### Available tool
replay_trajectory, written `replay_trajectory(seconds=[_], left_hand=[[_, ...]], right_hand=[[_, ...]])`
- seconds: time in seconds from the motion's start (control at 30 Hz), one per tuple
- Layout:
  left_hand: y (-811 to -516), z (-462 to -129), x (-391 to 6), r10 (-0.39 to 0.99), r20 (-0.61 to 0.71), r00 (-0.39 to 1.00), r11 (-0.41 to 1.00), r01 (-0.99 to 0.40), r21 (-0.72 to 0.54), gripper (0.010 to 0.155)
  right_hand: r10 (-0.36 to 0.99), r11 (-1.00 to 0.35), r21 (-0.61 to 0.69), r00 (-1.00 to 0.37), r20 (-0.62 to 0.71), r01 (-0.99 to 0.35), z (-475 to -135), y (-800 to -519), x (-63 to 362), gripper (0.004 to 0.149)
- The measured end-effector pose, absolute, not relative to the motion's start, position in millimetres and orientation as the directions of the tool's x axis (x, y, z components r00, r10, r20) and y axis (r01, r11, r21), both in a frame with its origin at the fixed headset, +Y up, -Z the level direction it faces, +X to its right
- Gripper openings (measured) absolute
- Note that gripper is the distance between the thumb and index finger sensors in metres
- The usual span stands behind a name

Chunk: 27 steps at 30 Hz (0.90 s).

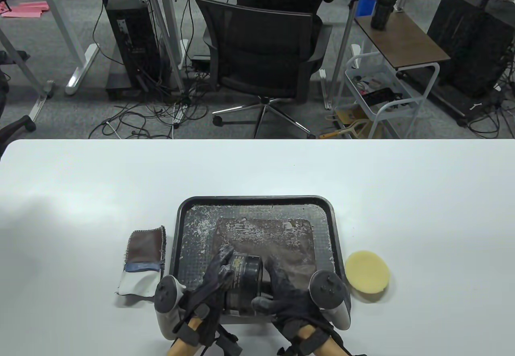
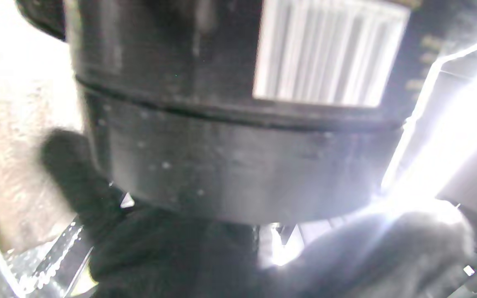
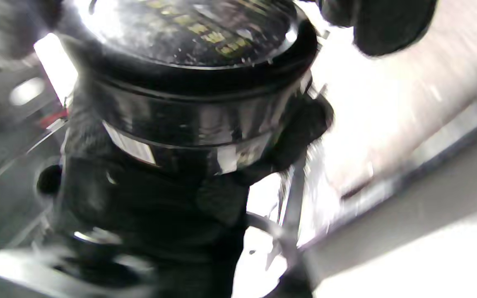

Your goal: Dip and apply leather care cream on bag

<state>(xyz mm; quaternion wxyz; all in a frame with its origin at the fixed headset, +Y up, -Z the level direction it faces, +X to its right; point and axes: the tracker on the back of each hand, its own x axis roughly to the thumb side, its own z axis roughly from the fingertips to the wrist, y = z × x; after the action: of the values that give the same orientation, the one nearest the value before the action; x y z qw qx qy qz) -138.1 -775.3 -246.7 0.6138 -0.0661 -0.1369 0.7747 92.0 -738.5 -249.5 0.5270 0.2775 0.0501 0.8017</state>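
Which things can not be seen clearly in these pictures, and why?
- Cream jar contents: lid on, both hands around it in the table view.
- Jar label text: blurred in the left wrist view, glare in the right wrist view.
- Bag: near edge hidden behind the jar and hands; white flakes cover its surface.
- Left hand and right hand: fingertips behind the jar hidden.

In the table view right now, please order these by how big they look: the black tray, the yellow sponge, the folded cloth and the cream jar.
1. Tray, clearly largest.
2. Cloth.
3. Sponge, close to the cloth in size, so this order is uncertain.
Jar: both hands cover part of it, so I cannot rank it.
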Motion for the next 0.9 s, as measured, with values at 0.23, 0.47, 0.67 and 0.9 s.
replay_trajectory(seconds=[0.23, 0.47, 0.67, 0.9], left_hand=[[-773, -245, -130, 0.956, 0.055, -0.287, -0.25, -0.901, -0.354, 0.097], [-765, -246, -132, 0.978, 0.196, -0.076, -0.004, -0.939, -0.344, 0.097], [-770, -248, -132, 0.982, 0.156, -0.103, -0.042, -0.935, -0.352, 0.097], [-779, -248, -134, 0.965, 0.031, -0.261, -0.231, -0.899, -0.371, 0.098]], right_hand=[[0.67, -0.648, 0.231, -0.4, 0.625, -0.725, -241, -724, 87, 0.12], [0.975, -0.224, 0.449, -0.204, 0.093, -0.865, -247, -753, 91, 0.121], [0.983, -0.185, 0.46, -0.161, 0.092, -0.868, -249, -754, 94, 0.122], [0.533, -0.744, 0.152, -0.442, 0.722, -0.65, -239, -721, 91, 0.12]])
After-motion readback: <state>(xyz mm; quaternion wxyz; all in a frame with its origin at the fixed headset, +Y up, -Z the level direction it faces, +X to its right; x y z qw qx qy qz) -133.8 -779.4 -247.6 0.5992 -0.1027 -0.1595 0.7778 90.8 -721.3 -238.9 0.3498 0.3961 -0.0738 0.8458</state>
